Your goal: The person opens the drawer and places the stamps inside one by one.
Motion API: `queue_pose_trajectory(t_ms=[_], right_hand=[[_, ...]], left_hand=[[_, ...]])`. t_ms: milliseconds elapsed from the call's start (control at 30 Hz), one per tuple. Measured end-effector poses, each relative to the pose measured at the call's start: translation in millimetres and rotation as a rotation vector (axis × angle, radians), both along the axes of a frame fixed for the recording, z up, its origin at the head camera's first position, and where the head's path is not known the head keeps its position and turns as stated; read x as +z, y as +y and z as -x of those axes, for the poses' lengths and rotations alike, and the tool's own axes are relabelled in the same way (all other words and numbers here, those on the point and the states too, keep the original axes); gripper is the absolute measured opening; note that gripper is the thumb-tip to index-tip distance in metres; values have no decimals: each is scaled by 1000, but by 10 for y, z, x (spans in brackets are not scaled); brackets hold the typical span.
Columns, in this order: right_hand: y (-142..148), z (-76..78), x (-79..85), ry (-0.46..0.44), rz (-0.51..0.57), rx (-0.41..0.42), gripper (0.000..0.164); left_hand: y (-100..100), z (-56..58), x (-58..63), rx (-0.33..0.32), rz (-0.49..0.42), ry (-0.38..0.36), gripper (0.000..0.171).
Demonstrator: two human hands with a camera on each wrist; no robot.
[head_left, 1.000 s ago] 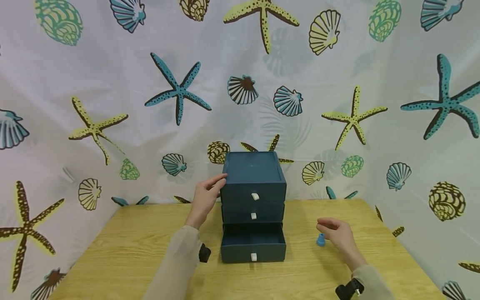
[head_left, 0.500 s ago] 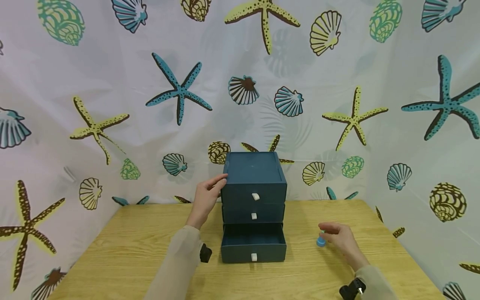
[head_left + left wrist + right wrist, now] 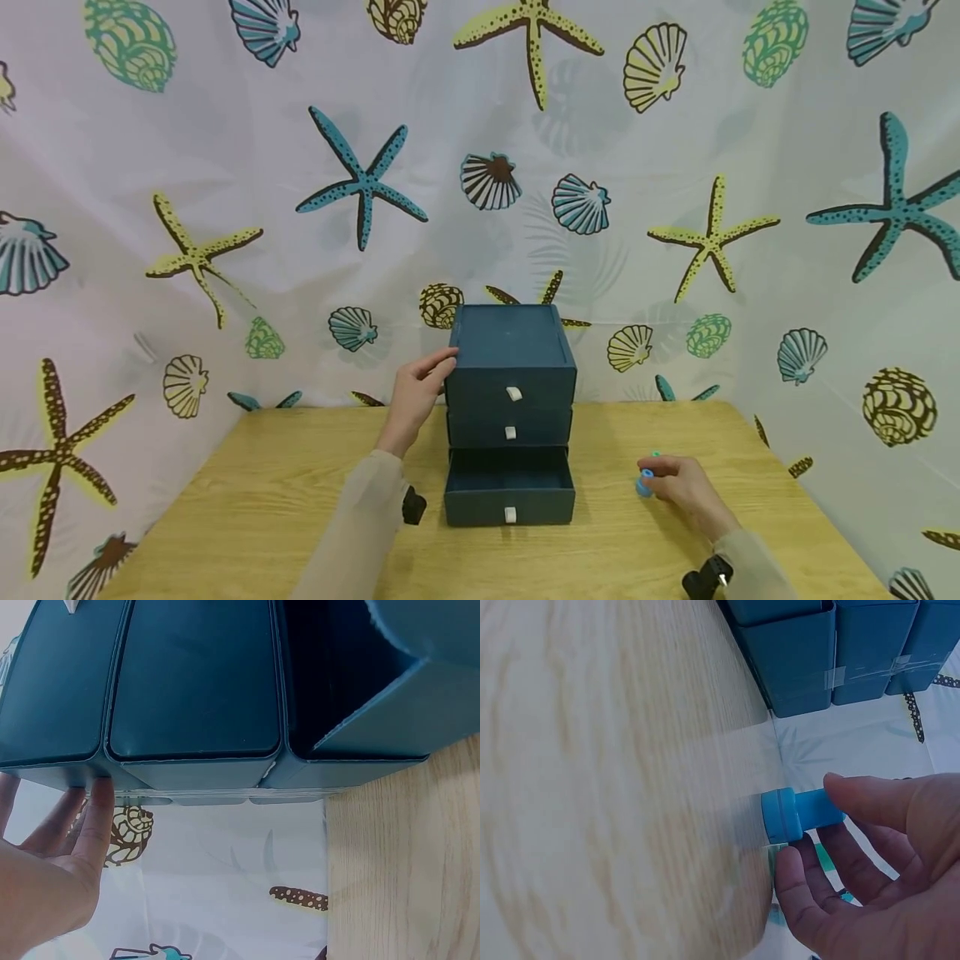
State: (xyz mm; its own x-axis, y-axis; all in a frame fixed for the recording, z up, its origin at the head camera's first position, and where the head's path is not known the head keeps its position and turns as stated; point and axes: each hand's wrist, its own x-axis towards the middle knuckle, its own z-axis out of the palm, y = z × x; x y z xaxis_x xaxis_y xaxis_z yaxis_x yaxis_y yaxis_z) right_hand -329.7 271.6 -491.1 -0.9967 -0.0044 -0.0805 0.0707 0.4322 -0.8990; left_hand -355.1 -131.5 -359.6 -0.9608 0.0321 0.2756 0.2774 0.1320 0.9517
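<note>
In the head view, a dark blue three-drawer box [image 3: 513, 337] stands upright on the table, its bottom drawer [image 3: 510, 504] pulled out. My left hand [image 3: 412, 398] rests against the upper left side of the box; in the left wrist view its fingers [image 3: 97, 821] lie fairly straight along that wall. On the right, my right hand [image 3: 686, 487] pinches a small blue piece [image 3: 780, 814] with a wide round base and narrower neck, between thumb and fingers. Its base is at the tabletop. A bit of green [image 3: 656, 455] shows behind the fingers, mostly hidden.
The wooden table [image 3: 300, 517] runs back to a white curtain [image 3: 450, 108] printed with shells and starfish. White pull tabs stick out from the drawers, one being the bottom tab [image 3: 511, 515]. The open drawer juts toward the front.
My right hand has come down slightly and closed its fingers on the blue piece, whose top now faces me more. Green has come into sight behind it. My left hand stays put.
</note>
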Motion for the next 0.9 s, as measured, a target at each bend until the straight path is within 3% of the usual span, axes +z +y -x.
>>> queue_pose_trajectory(t_ms=[600, 900], right_hand=[[-44, 40, -53, 3, -25, 2, 35], [-143, -10, -15, 49, 10, 62, 39]], left_hand=[[-31, 17, -18, -15, 9, 3, 40], [-96, 245, -222, -21, -1, 26, 38]])
